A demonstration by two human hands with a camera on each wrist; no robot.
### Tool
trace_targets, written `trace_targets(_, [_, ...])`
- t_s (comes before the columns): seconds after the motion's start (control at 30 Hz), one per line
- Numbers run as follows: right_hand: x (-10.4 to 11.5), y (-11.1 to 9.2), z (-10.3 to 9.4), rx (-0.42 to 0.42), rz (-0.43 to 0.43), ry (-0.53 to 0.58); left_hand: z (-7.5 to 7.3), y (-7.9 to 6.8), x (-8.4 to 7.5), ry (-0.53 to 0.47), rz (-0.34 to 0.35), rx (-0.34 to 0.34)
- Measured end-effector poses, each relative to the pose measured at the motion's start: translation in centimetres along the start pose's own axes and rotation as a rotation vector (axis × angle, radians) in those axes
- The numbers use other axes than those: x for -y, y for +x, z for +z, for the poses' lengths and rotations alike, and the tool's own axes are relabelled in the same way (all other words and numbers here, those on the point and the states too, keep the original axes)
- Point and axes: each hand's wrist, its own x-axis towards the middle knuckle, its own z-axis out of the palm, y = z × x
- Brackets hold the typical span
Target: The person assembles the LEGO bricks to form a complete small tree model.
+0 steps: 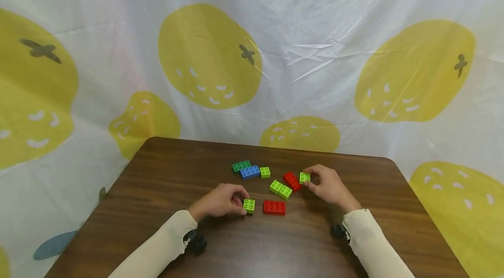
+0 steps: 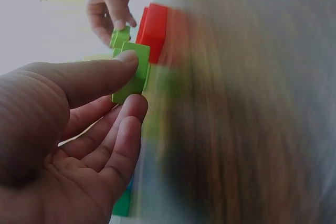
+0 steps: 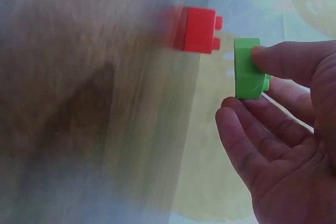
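Lime blocks (image 1: 249, 206) are side-pinched by the left hand (image 1: 220, 201), lower centre, and right hand (image 1: 330, 186), centre right, apparently leaving studs (image 1: 305, 176) free.

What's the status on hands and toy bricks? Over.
Left hand pinching lime-green four-stud brick. Right hand pinching second lime-green four-stud brick. Between hands, possibly in the way: nearer red eight-stud brick on table.

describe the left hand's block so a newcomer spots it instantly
On the brown table, find the person's left hand. It pinches a small lime block, left of a red block. The right hand pinches another lime block; this one alone is in the left.
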Motion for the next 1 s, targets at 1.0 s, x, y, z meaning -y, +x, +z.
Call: trace_targets(1.0, [7.7,-1.9,4.2,0.096,-0.251,0.145,3.5,0.8,-2.7,-0.076,0.006,0.033])
